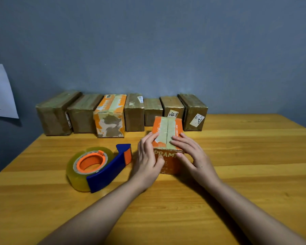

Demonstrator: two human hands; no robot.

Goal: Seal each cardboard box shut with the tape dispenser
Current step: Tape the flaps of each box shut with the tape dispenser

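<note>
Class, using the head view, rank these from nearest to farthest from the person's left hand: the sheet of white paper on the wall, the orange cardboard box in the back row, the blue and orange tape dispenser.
1. Blue and orange tape dispenser, just left of the left hand.
2. Orange cardboard box in the back row, beyond, by the wall.
3. Sheet of white paper, far left on the wall.

You have eight cardboard boxes in all: one orange box (167,138) sits under your two hands, and seven more stand in a row beyond your fingertips, six brown (55,114) and one orange-patterned (109,117). One tape dispenser (99,167) lies just left of your left hand (147,160).
</note>
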